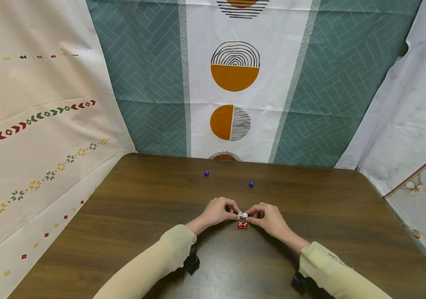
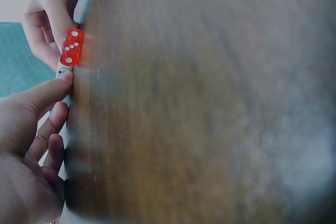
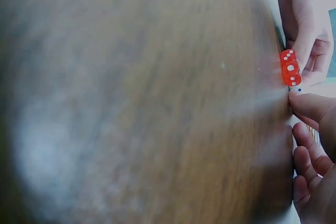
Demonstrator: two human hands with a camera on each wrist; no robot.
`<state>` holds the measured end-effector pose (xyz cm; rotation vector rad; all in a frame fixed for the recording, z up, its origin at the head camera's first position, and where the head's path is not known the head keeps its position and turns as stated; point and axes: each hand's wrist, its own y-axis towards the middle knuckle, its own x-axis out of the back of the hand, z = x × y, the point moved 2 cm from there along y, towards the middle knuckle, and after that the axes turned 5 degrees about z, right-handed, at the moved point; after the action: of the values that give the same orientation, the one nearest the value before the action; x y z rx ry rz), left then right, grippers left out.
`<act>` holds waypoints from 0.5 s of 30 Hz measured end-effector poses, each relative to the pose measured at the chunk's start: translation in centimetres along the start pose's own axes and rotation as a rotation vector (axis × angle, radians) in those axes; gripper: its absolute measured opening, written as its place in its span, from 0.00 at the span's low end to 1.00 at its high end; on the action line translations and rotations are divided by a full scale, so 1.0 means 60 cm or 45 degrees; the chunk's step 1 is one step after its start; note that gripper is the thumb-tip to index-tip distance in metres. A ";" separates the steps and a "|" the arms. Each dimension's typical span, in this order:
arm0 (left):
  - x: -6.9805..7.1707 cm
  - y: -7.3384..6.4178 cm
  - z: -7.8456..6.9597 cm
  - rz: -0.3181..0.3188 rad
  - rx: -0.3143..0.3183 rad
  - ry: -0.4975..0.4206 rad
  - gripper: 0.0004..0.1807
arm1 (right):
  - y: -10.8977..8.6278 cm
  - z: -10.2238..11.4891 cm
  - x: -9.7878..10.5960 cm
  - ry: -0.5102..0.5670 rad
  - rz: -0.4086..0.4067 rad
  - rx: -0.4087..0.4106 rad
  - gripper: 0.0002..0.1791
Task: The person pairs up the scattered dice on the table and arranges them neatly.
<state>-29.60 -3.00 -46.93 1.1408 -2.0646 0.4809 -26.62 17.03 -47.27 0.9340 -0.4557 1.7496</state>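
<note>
Two white dice stand side by side between my hands. My left hand (image 1: 218,211) pinches the left white die (image 1: 240,214) with thumb and index finger. From the other side, the thumb and index finger of my right hand (image 1: 270,220) pinch the right white die (image 1: 245,215). Just nearer to me, a left red die (image 1: 240,224) and a right red die (image 1: 245,225) sit together on the brown wooden table (image 1: 153,195). In both wrist views the red dice (image 2: 72,47) partly cover the white ones behind them.
Two blue dice lie farther back on the table: a left one (image 1: 206,173) and, a bit nearer, a right one (image 1: 251,184). A patterned cloth (image 1: 153,83) hangs behind the table's back edge, with light cloths along the left and right sides.
</note>
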 end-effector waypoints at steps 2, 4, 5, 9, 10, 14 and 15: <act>0.000 -0.001 -0.001 -0.003 0.001 -0.002 0.04 | 0.001 0.001 -0.001 -0.002 0.002 -0.005 0.06; 0.000 -0.001 -0.001 -0.004 0.002 0.000 0.04 | 0.001 0.001 -0.002 -0.003 0.005 -0.015 0.06; 0.000 -0.001 -0.001 -0.005 0.002 0.002 0.04 | 0.001 0.001 -0.002 -0.004 0.003 -0.016 0.06; -0.001 0.001 0.001 -0.002 0.005 0.009 0.04 | 0.002 0.001 -0.003 -0.001 -0.001 -0.015 0.06; -0.001 0.001 0.001 0.001 0.009 0.010 0.04 | 0.002 0.001 -0.003 -0.001 -0.003 -0.013 0.06; -0.001 0.003 0.003 0.008 0.020 0.007 0.04 | 0.003 0.001 -0.003 -0.003 -0.004 -0.010 0.06; -0.002 0.003 0.004 0.010 0.023 0.008 0.04 | 0.003 0.001 -0.003 -0.003 -0.004 -0.011 0.06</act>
<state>-29.83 -2.97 -47.15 1.1409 -2.0639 0.5072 -26.74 16.80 -47.33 0.9304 -0.4625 1.7431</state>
